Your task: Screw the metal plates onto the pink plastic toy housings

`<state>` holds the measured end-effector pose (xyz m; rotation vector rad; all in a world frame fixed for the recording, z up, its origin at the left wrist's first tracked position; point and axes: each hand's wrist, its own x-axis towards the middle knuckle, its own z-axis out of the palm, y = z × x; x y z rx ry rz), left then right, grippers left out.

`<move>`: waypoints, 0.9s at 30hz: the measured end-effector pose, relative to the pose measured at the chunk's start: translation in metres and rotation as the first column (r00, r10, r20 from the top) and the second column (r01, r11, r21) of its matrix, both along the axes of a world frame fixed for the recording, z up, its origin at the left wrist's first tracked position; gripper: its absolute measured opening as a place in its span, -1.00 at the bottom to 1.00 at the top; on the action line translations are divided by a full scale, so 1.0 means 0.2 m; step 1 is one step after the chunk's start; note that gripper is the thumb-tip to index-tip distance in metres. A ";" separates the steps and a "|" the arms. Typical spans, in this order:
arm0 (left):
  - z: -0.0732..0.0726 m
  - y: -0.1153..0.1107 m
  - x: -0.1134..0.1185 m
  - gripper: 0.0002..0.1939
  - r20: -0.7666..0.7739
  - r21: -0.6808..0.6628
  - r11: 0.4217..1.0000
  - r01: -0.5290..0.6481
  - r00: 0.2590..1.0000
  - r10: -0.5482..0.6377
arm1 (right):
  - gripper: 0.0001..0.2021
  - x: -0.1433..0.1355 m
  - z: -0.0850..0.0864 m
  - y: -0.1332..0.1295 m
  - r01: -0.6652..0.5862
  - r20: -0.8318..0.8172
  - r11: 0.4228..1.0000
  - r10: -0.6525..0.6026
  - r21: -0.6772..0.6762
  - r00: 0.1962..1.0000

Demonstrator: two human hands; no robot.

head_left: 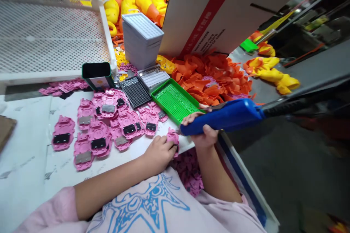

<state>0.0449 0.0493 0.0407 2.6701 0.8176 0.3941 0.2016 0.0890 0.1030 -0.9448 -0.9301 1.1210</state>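
My left hand [160, 154] presses a small pink plastic part [172, 139] onto the white table [30, 131] near its front edge. In my right hand [205, 136] is a blue power tool [226, 116], fingers wrapped round it, its tip pointing left at the pink part. Whether the tip touches the part is too small to tell. Left of my hands lie several more pink parts [127, 118], some with black and some with grey plates. A green perforated tray [177, 100] sits just beyond the tool.
Behind stand a black grid tray [136, 91], a white tray [153, 77], a dark green-rimmed container [97, 74] and a tall grey stack [142, 40]. Orange pieces [210, 72] heap beside a large carton [207, 11]. A white perforated crate [51, 32] is at left.
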 end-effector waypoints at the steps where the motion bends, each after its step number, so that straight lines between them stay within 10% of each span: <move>1: 0.02 0.00 0.01 -0.76 -0.020 -0.001 1.000 0.016 1.000 -0.016 | -0.63 0.02 0.01 -0.01 0.046 -0.013 0.999 -0.046 0.018 0.999; 8: 0.07 -0.01 0.04 -0.52 -0.006 -0.063 0.963 0.263 0.964 -0.264 | -0.69 0.17 0.10 -0.08 0.252 -0.047 0.949 -0.248 0.189 0.968; 12: 0.09 0.03 -0.05 -0.65 -0.057 0.027 0.999 -0.028 0.998 0.030 | -0.69 0.22 0.13 -0.06 0.349 -0.072 0.919 -0.342 0.185 0.937; 17: 0.14 0.11 -0.19 -0.56 -0.223 0.148 0.892 -0.426 0.865 0.450 | -0.77 0.25 0.14 0.03 0.449 -0.173 0.863 -0.418 0.231 0.892; 27: 0.13 0.07 -0.17 -0.74 0.034 0.250 0.928 -0.278 0.960 0.278 | -0.75 0.31 0.03 0.37 0.536 -0.148 0.838 -0.520 0.102 0.841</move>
